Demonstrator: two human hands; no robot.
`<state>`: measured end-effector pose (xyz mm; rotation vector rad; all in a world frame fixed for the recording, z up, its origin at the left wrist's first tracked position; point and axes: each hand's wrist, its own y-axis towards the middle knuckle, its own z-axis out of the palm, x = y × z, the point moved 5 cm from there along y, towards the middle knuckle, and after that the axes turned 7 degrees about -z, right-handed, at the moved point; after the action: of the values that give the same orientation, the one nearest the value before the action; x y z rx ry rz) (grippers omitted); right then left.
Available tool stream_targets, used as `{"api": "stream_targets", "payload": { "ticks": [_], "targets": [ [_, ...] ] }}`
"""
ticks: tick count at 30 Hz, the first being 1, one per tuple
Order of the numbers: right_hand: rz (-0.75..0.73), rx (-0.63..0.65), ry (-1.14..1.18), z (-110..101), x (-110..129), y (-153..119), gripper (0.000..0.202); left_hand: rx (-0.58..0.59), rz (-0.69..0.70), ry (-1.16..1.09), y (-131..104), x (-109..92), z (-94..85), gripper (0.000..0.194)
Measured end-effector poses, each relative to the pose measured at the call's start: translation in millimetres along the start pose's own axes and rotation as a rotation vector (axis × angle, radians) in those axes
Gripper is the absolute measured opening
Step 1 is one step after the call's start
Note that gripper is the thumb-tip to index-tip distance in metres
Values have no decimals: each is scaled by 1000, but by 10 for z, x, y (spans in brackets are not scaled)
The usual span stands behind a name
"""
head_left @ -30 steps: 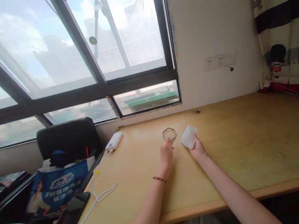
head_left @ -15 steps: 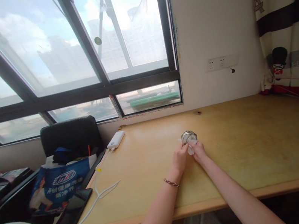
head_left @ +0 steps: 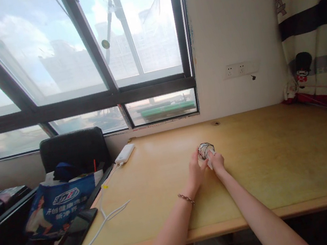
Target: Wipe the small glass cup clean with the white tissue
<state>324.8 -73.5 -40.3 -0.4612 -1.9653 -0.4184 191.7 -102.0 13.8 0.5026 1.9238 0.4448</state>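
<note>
Shifted R since the 1st frame: L hand (head_left: 195, 171) & polygonal ring (head_left: 206, 150), now up against the white tissue (head_left: 210, 164) in R hand (head_left: 218, 163). Since the prev. frame, L fingers have gone up round the ring's L side. L hand grasps the ring, fingers at its L edge, thumb low near the tissue; R hand pinches the tissue onto the ring's near R part. Ring's at mid table (head_left: 266, 155), closer to far edge than near edge; can't tell if it touches the top. Outline's roundish, so long axis unclear; one face looks up twd the camera, exact tilt hard to tell.

Room: tabletop runs wide from R hand to the curtain (head_left: 313, 30) at far R corner, & from L hand over to the white cable (head_left: 116, 212) by L edge. Power bank (head_left: 125, 154) sits at far L corner; cable hole (head_left: 215, 123) near far edge, behind the ring, slightly R.
</note>
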Motion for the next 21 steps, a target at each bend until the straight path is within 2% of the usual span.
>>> {"api": "stream_targets", "payload": {
  "ticks": [2, 6, 12, 17, 19, 21],
  "targets": [
    [-25, 7, -21, -10, 46, -28, 53, 2, -87, -157, 10, 100, 26, 62],
    [-163, -74, -238, -102, 187, -80, 46, 37, -215, -365, 17, 243, 57, 54],
    [-348, -121, -417, -175, 300, -147, 40, 55, -374, -500, 77, 323, 22, 46],
    [-455, -153, -426, -207, 379, -222, 38, 21, -495, -567, 80, 429, -27, 40],
    [-468, -92, -336, -158, 382, -218, 36, -3, -542, -611, 66, 487, -42, 39],
    [-433, 37, -196, -58, 343, -185, 31, -34, -582, -655, 55, 536, -56, 41]
  ]
}}
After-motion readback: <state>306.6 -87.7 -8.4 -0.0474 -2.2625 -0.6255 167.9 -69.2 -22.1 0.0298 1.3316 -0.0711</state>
